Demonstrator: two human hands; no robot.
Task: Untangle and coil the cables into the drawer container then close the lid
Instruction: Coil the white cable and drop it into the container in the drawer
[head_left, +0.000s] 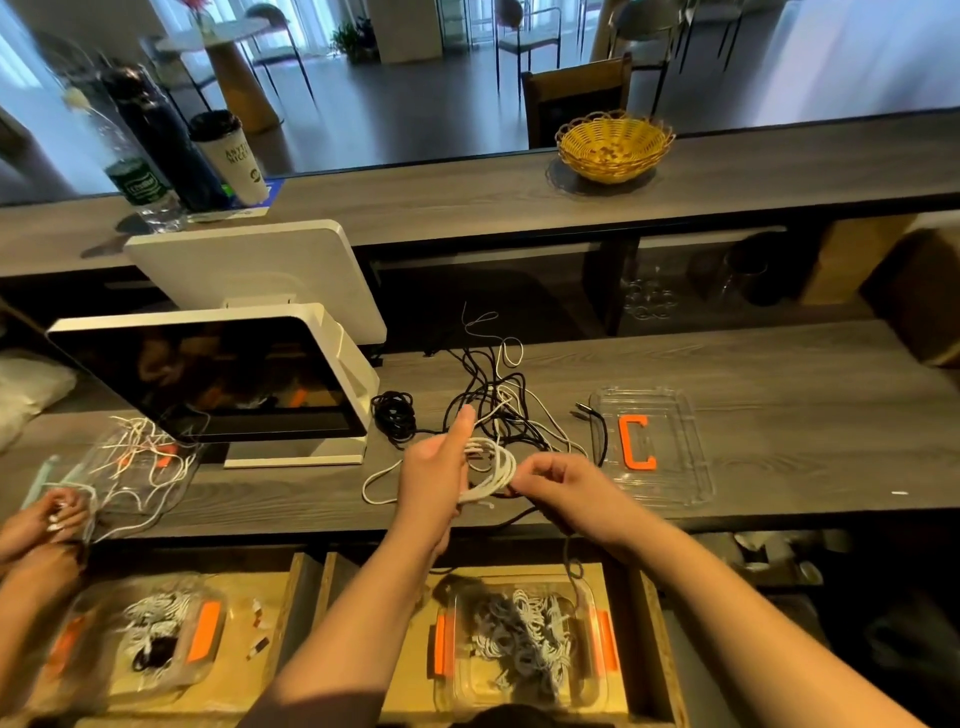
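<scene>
Coiling step: left hand (434, 467) grips white cable (491, 475) loops; right hand (550, 480) pinches its strand. Next: finished coil into container (597, 691) below.

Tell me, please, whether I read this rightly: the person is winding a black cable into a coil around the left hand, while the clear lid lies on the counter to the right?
Not quite: the head view shows the cable being coiled is white, not black. It is looped around the left hand, with the right hand pinching it. The clear lid does lie on the counter to the right.
</scene>
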